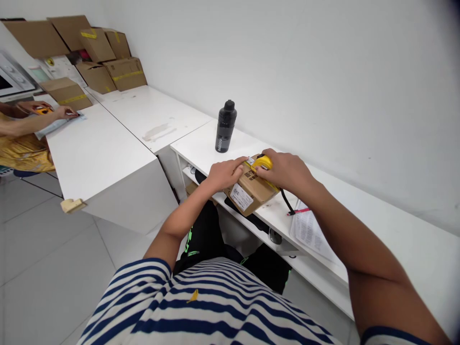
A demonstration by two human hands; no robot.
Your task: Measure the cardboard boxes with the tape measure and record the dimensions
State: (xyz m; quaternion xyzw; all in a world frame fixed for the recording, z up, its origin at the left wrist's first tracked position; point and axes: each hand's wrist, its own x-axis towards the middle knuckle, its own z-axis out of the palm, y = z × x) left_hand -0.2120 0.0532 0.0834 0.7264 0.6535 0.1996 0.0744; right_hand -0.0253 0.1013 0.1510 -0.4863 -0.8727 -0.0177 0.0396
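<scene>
Item 1. Small cardboard parcel: brown, sealed. It sits tilted at the front edge of the white desk, directly before the person, with one corner overhanging the edge. A white printed label is on the side facing the camera.

Item 2. Left hand: fingers curled over the parcel's upper left end and pressed down on its top, gripping it.

Item 3. Right hand: closed around a yellow cutter, whose front end touches the parcel's top close to the left fingertips. Whether a blade is out cannot be told. A black strap hangs from under this hand down to the desk.

Item 4. Black bottle: upright with its cap on, behind the parcel and near it, not touching.

Item 5. Printed papers: lying flat just to the right of the parcel, beneath the right forearm. A red pen rests at their upper edge.

Item 6. White table: to the left, apart from the desk.

Item 7. Co-worker's hand: at the far left, resting on a flat pale sheet on that table.

Item 8. Stacked cartons: brown with yellow tape, against the far left wall.
</scene>
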